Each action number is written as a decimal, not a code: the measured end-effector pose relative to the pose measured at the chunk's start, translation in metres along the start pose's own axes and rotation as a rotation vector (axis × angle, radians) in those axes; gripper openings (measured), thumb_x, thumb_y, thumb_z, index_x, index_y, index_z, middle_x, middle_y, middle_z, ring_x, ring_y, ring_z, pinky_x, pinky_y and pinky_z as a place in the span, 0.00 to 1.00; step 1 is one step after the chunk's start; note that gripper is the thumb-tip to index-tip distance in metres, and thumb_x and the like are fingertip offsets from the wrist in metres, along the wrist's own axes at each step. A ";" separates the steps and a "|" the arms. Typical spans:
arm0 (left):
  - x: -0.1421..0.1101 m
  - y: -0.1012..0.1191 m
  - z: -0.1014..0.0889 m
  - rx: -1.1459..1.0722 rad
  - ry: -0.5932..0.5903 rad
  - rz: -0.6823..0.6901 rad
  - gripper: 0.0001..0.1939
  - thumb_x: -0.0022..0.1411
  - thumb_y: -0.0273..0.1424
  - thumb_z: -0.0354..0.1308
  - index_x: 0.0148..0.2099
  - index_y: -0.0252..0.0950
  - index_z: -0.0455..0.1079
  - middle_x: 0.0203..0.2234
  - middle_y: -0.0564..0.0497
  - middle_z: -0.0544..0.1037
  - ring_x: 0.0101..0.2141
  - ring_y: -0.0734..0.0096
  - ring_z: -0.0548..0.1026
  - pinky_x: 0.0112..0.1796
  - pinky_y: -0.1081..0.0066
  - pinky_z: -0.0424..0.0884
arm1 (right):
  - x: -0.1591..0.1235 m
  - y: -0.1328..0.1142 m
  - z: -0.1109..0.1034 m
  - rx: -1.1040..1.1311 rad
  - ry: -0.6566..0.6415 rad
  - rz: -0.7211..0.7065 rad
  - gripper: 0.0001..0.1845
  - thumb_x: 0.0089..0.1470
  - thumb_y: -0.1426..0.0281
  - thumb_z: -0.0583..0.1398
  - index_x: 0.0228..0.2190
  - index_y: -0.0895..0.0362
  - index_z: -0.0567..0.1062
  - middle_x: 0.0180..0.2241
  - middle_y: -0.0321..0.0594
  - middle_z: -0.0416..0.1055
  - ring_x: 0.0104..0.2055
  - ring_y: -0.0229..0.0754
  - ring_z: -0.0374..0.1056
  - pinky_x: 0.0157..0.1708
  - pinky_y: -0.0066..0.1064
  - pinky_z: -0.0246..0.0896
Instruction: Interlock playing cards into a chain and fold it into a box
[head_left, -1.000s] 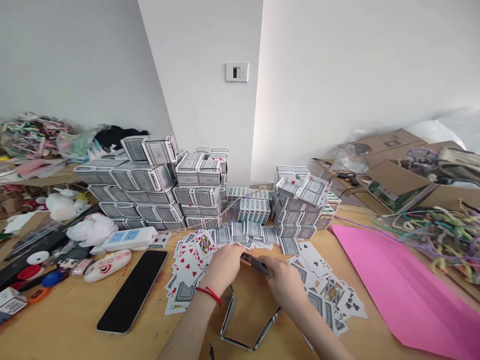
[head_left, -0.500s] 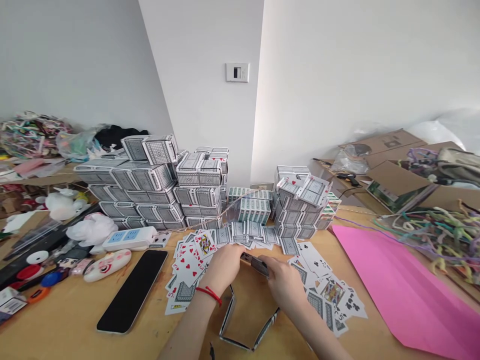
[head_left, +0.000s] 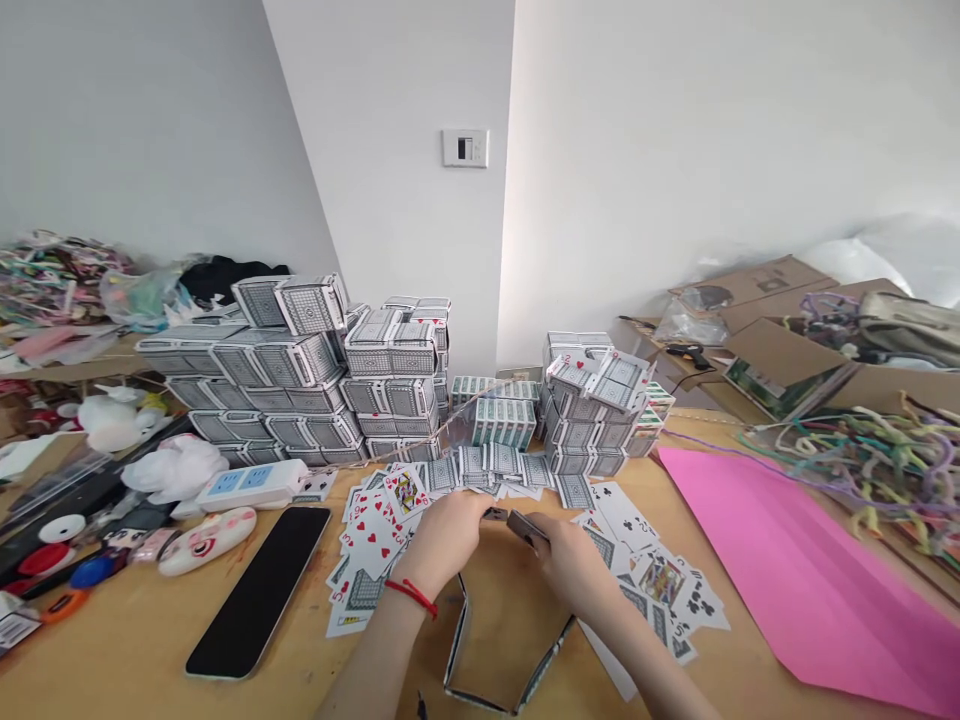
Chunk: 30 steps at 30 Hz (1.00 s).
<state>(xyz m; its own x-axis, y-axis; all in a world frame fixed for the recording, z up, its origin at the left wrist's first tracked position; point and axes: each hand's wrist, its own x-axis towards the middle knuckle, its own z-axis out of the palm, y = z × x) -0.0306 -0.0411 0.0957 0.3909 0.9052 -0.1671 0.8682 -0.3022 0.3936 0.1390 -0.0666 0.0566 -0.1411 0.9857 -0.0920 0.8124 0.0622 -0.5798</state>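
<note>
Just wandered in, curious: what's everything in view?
Card blocks: many, grey, back
Smaller blocks: several, green, back
Loose cards: many, mixed, centre
Card strips: uncounted, grey, front
Phone: one, black, left
Power strip: one, white, left
Paper: one, pink, right
Cardboard boxes: several, brown, right
Fuzzy strands: many, multicoloured, right
Wall panel: one, white, centre
Clutter: uncounted, mixed, left
Table: one, brown, beneath
Bracelet: one, red, left wrist
Left hand: one, bare, gripping card
Right hand: one, bare, gripping card

open: tabletop (head_left: pixel 296 650) between phone (head_left: pixel 259 590) and left forearm (head_left: pixel 375 655) | blocked ahead: card-block stacks (head_left: pixel 292 360) | low, passable over: pink sheet (head_left: pixel 795 570)
</note>
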 end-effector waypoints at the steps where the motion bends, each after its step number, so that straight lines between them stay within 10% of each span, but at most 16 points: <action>1: 0.000 -0.001 -0.001 -0.005 0.017 0.020 0.19 0.57 0.22 0.44 0.47 0.43 0.68 0.40 0.48 0.76 0.42 0.64 0.71 0.41 0.70 0.63 | -0.001 0.000 -0.003 0.040 0.003 -0.017 0.16 0.51 0.76 0.47 0.35 0.56 0.72 0.29 0.39 0.73 0.31 0.41 0.68 0.30 0.26 0.53; 13: -0.005 0.000 -0.010 -0.036 0.089 0.111 0.18 0.58 0.24 0.43 0.45 0.43 0.70 0.37 0.49 0.77 0.38 0.64 0.73 0.36 0.72 0.63 | -0.002 -0.008 -0.009 0.424 -0.107 -0.072 0.24 0.58 0.58 0.42 0.45 0.57 0.69 0.33 0.41 0.71 0.33 0.40 0.66 0.31 0.28 0.58; 30: -0.012 0.006 -0.015 -0.064 0.134 0.164 0.20 0.56 0.23 0.43 0.45 0.42 0.71 0.38 0.50 0.77 0.38 0.66 0.72 0.38 0.72 0.64 | -0.001 -0.005 -0.013 1.064 -0.283 0.313 0.18 0.42 0.61 0.61 0.36 0.56 0.75 0.36 0.41 0.67 0.31 0.36 0.62 0.27 0.26 0.57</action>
<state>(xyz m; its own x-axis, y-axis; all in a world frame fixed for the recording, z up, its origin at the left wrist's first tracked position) -0.0350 -0.0489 0.1136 0.4779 0.8781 0.0237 0.7733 -0.4334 0.4628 0.1419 -0.0661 0.0701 -0.2488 0.8558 -0.4536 -0.0374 -0.4765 -0.8784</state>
